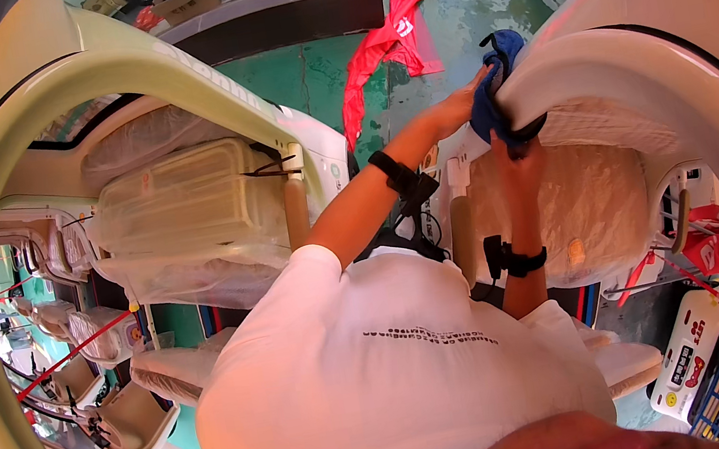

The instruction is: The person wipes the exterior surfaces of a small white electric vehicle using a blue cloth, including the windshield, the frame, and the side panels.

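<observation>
A dark blue cloth (502, 51) is wrapped around the edge of a curved cream door frame (577, 54) on a small vehicle body at the right. My left hand (469, 100) presses the cloth from the outer side, with its fingertips partly behind the folds. Below it, my right hand (522, 163) grips the cloth's lower part on the inner side of the frame and looks blurred. Both wrists carry black straps with small devices. Inside the doorway, beneath my right hand, is a seat under plastic film (585, 208).
A second cream vehicle frame (164, 79) curves around my left, with a film-wrapped seat (177, 198) inside. Red plastic sheeting (379, 43) lies on the green floor ahead. Beyond it stands a grey-edged bench (273, 3) holding boxes. A sticker-covered white vehicle panel (688, 355) is at lower right.
</observation>
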`<act>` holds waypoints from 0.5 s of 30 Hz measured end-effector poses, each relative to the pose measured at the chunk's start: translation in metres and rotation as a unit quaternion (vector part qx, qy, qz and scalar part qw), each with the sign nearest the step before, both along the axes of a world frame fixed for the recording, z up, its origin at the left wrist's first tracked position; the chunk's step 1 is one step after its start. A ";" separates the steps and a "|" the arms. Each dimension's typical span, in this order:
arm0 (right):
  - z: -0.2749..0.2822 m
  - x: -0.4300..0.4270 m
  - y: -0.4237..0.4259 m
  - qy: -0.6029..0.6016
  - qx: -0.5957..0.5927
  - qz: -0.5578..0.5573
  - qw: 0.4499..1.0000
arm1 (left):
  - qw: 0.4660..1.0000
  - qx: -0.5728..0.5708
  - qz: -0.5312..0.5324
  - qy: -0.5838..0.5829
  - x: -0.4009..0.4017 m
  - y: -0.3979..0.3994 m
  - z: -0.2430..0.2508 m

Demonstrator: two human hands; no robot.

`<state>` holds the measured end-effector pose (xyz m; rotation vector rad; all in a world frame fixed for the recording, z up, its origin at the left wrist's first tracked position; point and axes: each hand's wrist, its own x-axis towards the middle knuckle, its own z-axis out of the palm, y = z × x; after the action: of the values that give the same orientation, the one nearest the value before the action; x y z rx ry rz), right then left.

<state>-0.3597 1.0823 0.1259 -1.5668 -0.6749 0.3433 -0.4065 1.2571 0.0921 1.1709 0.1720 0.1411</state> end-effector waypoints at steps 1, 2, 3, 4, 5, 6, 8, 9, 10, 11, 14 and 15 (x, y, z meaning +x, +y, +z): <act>0.002 0.002 0.001 -0.024 -0.032 -0.002 0.999 | 0.998 0.056 0.008 0.018 0.002 0.003 -0.007; 0.003 0.003 0.002 -0.048 -0.063 -0.005 0.997 | 0.993 0.111 0.015 0.035 0.003 0.006 -0.015; 0.001 0.005 0.000 -0.052 -0.069 -0.009 0.996 | 0.994 0.106 0.011 0.031 0.007 0.006 -0.026; -0.006 0.004 -0.002 -0.084 -0.118 -0.007 0.989 | 0.989 0.129 0.018 0.062 0.009 0.005 -0.038; -0.013 0.004 -0.004 -0.116 -0.167 -0.004 0.979 | 0.984 0.153 0.026 0.093 0.009 0.003 -0.052; -0.019 0.002 -0.004 -0.149 -0.249 0.021 0.957 | 0.988 0.103 0.053 0.102 -0.003 -0.001 -0.061; -0.021 -0.004 -0.018 -0.170 -0.228 0.021 0.958 | 0.988 0.015 0.013 0.153 -0.009 -0.002 -0.061; -0.018 -0.003 -0.021 -0.192 -0.196 0.012 0.962 | 0.978 -0.057 -0.032 0.200 -0.003 0.001 -0.044; -0.007 -0.001 -0.023 -0.187 -0.200 0.007 0.962 | 0.981 0.060 -0.001 0.184 -0.003 -0.005 -0.001; 0.016 -0.004 -0.028 -0.214 -0.201 -0.017 0.956 | 0.991 0.036 -0.014 0.130 0.001 -0.003 0.030; 0.074 -0.014 -0.019 -0.268 -0.097 -0.073 0.956 | 0.985 0.145 0.020 0.096 0.005 0.009 0.108; 0.090 -0.018 -0.015 -0.293 0.002 -0.116 0.949 | 0.987 0.153 0.018 0.039 0.002 0.004 0.137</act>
<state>-0.3782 1.0670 0.2159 -1.7337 -0.9262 -0.3180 -0.4042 1.2614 0.2288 1.4801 0.2483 0.1574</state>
